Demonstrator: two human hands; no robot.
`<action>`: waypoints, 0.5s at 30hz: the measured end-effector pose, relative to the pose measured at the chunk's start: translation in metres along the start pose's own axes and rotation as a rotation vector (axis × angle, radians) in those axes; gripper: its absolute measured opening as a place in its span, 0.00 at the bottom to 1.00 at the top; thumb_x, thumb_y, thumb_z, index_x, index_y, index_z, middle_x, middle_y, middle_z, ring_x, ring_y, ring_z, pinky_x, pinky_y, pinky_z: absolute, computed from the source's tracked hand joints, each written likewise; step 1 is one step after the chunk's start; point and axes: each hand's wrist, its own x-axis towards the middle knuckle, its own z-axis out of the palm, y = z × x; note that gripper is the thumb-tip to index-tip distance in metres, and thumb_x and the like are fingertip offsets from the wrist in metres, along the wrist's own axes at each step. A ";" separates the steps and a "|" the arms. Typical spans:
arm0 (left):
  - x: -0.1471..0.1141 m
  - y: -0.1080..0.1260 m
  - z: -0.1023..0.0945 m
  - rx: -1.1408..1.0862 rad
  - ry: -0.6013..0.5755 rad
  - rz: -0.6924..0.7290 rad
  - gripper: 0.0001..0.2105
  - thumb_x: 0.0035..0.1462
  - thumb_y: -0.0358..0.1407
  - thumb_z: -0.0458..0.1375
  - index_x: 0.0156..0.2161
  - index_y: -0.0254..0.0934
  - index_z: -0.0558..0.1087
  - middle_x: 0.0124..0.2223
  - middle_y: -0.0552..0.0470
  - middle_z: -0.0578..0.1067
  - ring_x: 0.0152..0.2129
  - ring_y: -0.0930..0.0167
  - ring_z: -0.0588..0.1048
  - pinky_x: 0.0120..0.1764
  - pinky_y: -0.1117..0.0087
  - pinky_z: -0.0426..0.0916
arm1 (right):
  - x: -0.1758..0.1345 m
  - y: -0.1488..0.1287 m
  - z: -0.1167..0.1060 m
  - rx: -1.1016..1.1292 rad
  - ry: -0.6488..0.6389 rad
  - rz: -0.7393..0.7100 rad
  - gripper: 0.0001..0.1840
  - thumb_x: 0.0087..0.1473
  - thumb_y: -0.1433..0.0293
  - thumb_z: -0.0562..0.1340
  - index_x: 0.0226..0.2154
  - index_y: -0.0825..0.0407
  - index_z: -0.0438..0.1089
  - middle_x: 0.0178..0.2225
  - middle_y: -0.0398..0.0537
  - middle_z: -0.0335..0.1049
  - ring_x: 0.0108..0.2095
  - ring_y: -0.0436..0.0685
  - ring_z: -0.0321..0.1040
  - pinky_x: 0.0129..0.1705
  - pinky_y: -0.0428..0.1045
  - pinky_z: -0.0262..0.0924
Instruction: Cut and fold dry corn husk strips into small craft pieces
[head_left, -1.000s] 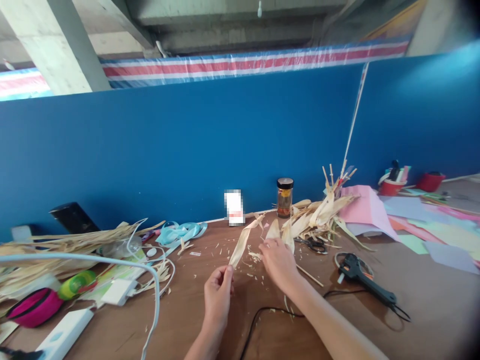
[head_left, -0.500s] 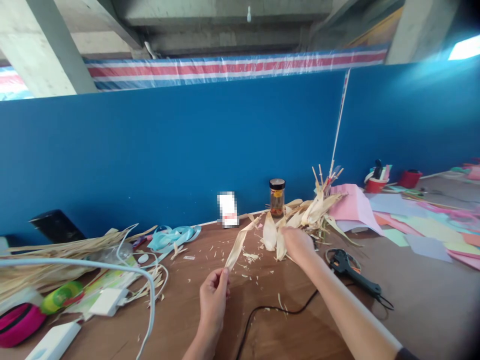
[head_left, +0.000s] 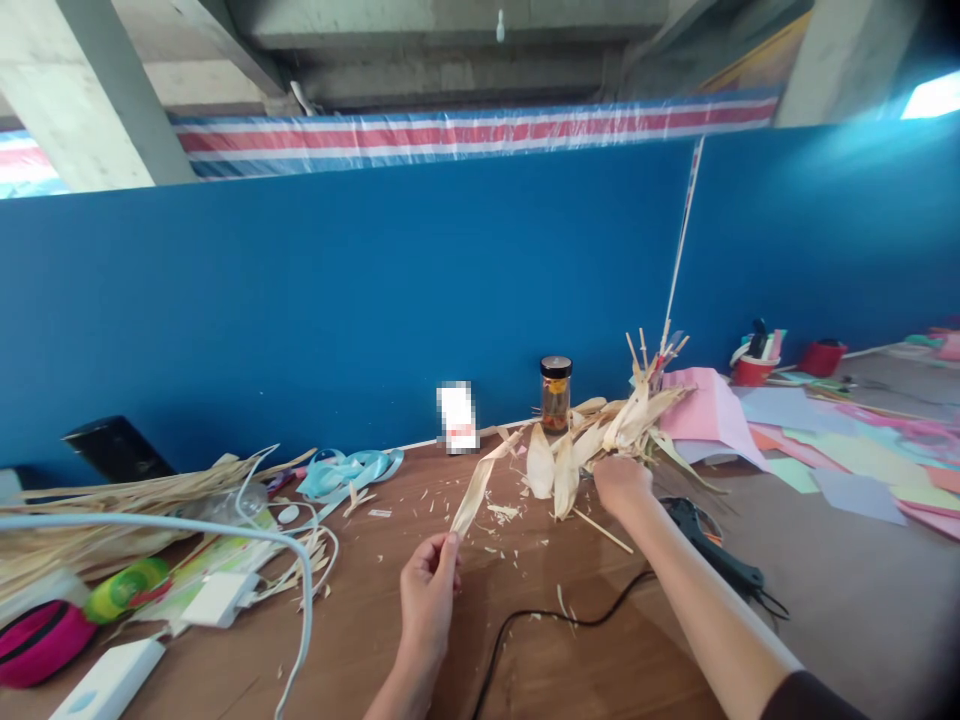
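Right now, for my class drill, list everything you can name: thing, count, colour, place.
cornhusk strip: 1, cream, front centre
jar: 1, clear, back centre
husk pieces: at least 2, cream, centre
husk pile: 1, cream, right of jar
glue gun: 1, dark, right
stick: 1, tan, centre
fibre bundle: 1, tan, left
ribbon bundle: 1, blue, left
power strip: 1, white, front left
paper sheets: several, mixed, right
containers: 2, red, back right
scraps: many, pale, centre
partition: 1, blue, back
table: 1, brown, front
left hand: 1, bare, pinching strip
right hand: 1, fingers hidden, beside husk pile

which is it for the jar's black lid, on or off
On: the black lid covers the top of the upright jar; whether it's screwed tight, I cannot tell.
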 end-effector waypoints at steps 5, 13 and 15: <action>-0.001 0.002 0.001 -0.037 -0.005 -0.005 0.13 0.45 0.43 0.57 0.29 0.33 0.69 0.18 0.60 0.62 0.12 0.81 0.58 0.15 0.80 0.51 | -0.008 -0.005 -0.021 -0.050 -0.001 -0.023 0.14 0.45 0.75 0.56 0.36 0.59 0.70 0.38 0.64 0.69 0.42 0.65 0.65 0.37 0.55 0.59; 0.000 0.004 0.002 -0.074 0.016 -0.042 0.12 0.44 0.42 0.57 0.28 0.34 0.68 0.19 0.60 0.62 0.11 0.82 0.57 0.15 0.81 0.51 | -0.031 -0.001 -0.047 -0.057 0.058 -0.076 0.17 0.48 0.77 0.49 0.40 0.57 0.66 0.35 0.61 0.70 0.38 0.66 0.67 0.36 0.56 0.57; -0.001 0.003 0.002 -0.078 0.014 -0.043 0.12 0.44 0.42 0.58 0.28 0.33 0.68 0.19 0.60 0.62 0.11 0.82 0.57 0.15 0.81 0.51 | -0.033 -0.004 -0.044 -0.050 0.066 -0.081 0.17 0.48 0.77 0.48 0.39 0.58 0.65 0.36 0.61 0.70 0.39 0.66 0.67 0.36 0.56 0.57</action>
